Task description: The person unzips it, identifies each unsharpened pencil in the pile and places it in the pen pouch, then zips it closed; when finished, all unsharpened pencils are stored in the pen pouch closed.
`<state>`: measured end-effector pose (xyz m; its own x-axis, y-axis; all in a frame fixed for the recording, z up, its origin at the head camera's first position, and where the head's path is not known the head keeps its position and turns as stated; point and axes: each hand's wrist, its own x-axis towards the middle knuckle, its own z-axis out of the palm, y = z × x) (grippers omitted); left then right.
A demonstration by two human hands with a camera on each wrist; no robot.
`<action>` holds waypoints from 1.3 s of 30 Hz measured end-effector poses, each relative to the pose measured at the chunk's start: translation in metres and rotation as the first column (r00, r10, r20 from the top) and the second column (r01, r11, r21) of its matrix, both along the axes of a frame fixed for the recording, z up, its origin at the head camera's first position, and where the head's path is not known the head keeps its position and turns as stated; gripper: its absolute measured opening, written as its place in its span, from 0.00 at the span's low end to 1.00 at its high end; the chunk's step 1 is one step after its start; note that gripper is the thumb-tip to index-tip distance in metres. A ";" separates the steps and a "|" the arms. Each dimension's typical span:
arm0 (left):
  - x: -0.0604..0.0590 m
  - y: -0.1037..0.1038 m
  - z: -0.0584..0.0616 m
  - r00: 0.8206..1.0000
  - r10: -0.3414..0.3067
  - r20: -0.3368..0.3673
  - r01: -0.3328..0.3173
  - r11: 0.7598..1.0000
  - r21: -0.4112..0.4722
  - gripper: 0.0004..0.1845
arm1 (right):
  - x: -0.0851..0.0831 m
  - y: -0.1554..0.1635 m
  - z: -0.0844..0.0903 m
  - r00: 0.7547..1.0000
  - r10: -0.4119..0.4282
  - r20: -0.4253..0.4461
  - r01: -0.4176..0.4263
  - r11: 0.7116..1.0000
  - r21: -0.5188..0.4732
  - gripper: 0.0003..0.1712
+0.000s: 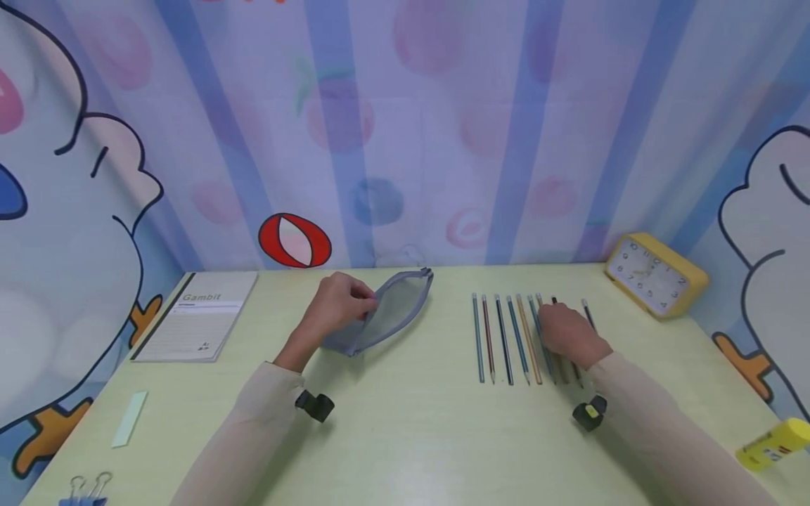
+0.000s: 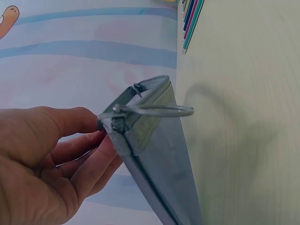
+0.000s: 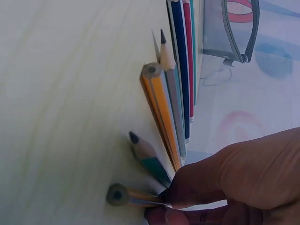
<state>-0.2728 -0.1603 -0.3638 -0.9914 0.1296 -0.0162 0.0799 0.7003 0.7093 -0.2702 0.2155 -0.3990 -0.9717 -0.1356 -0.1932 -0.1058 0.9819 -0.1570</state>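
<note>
On the left, my left hand (image 1: 335, 302) pinches the rim of a grey mesh zip pouch (image 1: 405, 299). The pouch's mouth gapes, and its zip pull (image 2: 159, 111) sticks out past the rim in the left wrist view. A row of several pencils lies on the table at the right, among them a dark red pencil (image 1: 488, 337) and a yellow-orange pencil (image 1: 529, 337). My right hand (image 1: 569, 334) is over the right part of this row, hiding some of it. Its thumb and finger pinch a tan pencil (image 3: 117, 194), beside a green sharpened pencil (image 3: 152, 164).
A notebook (image 1: 196, 316) lies at the back left, with a pale green strip (image 1: 129, 419) and a binder clip (image 1: 82, 500) nearer the front. At the right stand a yellow clock (image 1: 658, 274) and a yellow glue stick (image 1: 773, 444). A patterned curtain (image 1: 430, 140) borders the table's back edge.
</note>
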 end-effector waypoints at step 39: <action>-0.002 -0.002 0.000 1.000 0.007 -0.008 -0.007 1.000 0.003 0.09 | 0.009 -0.015 0.049 0.956 0.251 0.149 -0.022 0.570 -0.821 0.40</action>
<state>-0.2748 -0.1619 -0.3633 -0.9924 0.1227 -0.0079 0.0808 0.6991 0.7105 -0.2611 0.2003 -0.3501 -0.8702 -0.4723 -0.1399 -0.0769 0.4108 -0.9085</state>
